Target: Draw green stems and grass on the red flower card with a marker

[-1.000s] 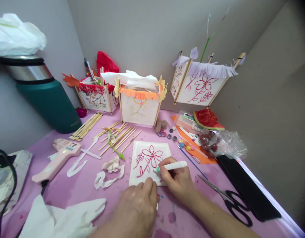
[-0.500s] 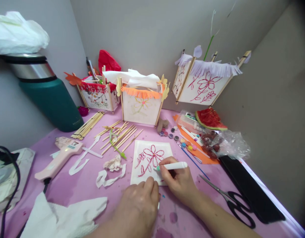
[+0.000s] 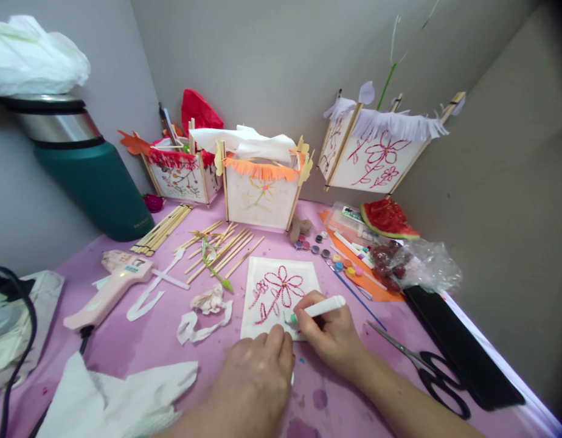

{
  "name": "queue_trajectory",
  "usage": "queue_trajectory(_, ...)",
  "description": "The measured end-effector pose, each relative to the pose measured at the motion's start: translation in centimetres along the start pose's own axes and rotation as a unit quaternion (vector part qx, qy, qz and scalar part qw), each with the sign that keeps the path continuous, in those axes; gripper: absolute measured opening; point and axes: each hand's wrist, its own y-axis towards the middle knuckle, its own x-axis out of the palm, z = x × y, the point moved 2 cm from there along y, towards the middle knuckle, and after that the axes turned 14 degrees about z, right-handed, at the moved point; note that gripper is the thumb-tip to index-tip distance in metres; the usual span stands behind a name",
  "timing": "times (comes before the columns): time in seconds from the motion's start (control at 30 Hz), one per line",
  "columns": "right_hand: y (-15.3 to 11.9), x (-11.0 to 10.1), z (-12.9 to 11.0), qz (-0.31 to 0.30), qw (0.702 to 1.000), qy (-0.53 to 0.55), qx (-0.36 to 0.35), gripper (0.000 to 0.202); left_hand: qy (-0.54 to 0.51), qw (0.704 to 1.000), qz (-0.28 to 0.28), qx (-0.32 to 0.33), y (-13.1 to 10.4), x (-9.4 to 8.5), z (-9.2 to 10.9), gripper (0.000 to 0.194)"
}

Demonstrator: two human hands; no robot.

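White plastic, the marker (image 3: 318, 308) sits pinched between the fingers of your right hand (image 3: 330, 336), its green tip down on the near right corner of the paper panel (image 3: 279, 296). Your left hand (image 3: 258, 376) lies flat beside it, fingertips pressing the panel's near edge onto the pink table (image 3: 139, 337), holding nothing. The panel lies near the middle of the table, a red flower already drawn on it. It looks thin, light and easily creased or smudged, so hold it by pressing on a blank margin, not on the ink. The marker is stiff and light; a grip low on the barrel suits it. Beyond the panel, wooden sticks (image 3: 219, 249) lie toward the far left, paint pots (image 3: 324, 254) toward the far right, scissors (image 3: 422, 369) by the right edge, and a glue gun (image 3: 110, 289) at the left.
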Motion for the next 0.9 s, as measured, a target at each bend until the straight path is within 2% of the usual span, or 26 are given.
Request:
queue_trajectory(0.23, -0.02, -0.08, -0.07, 0.032, 0.999, 0.017, 0.000, 0.013, 0.004, 1.000, 0.001, -0.001, -0.09, -0.01, 0.01, 0.038)
queue_trajectory(0.5, 0.05, 0.07, -0.11, 0.025, 1.000, 0.015, -0.001, 0.012, 0.011, 1.000, 0.003, -0.003, -0.23, 0.32, -0.06, 0.037)
queue_trajectory(0.7, 0.03, 0.13, -0.05, 0.016, 1.000, -0.002, -0.014, 0.011, 0.003, 1.000, -0.016, -0.003, -0.15, 0.00, 0.02, 0.039)
queue_trajectory(0.9, 0.11, 0.10, -0.25, 0.035, 0.998, -0.042, -0.034, 0.012, 0.006, 1.000, -0.023, -0.007, -0.08, 0.00, -0.02, 0.039)
